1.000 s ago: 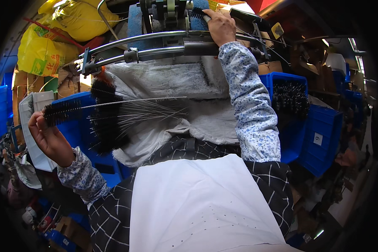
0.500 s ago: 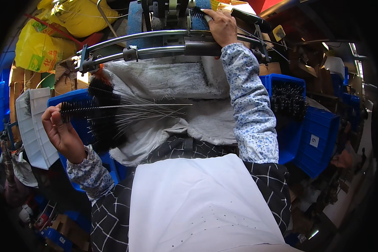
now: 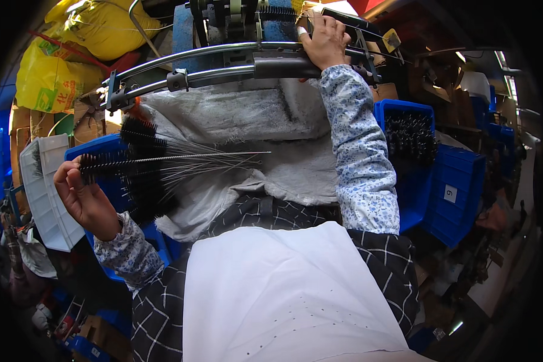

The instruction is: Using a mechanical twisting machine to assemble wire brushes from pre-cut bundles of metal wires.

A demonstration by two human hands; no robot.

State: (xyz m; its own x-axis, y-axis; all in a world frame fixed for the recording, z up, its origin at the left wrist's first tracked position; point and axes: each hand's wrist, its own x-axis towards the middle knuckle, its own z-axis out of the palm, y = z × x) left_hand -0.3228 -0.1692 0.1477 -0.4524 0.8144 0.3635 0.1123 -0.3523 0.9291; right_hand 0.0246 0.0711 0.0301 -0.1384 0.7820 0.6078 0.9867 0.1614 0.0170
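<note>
My left hand (image 3: 87, 199) pinches the bristled end of a wire-stemmed tube brush (image 3: 105, 166), whose bare twisted stem points right across my lap. Under it lies a bundle of similar black brushes (image 3: 148, 193), their thin wire stems fanned to the right. At the machine, my right hand (image 3: 327, 43) rests palm down by the front rail, its fingers apart and thumb out to the left. Just left of its thumb, another black brush (image 3: 279, 13) sits level in the machine (image 3: 235, 24), apart from the hand.
A steel double rail (image 3: 214, 75) crosses in front of the machine. Grey cloth (image 3: 235, 114) covers the space below it and my lap. Blue bins flank me; the right bin (image 3: 377, 111) holds several black brushes. A white tray (image 3: 48, 193) and yellow sacks (image 3: 60, 72) are at left.
My right hand has come off the brush at the machine and its fingers have spread. That brush now lies level. My left hand still holds its brush in nearly the same place.
</note>
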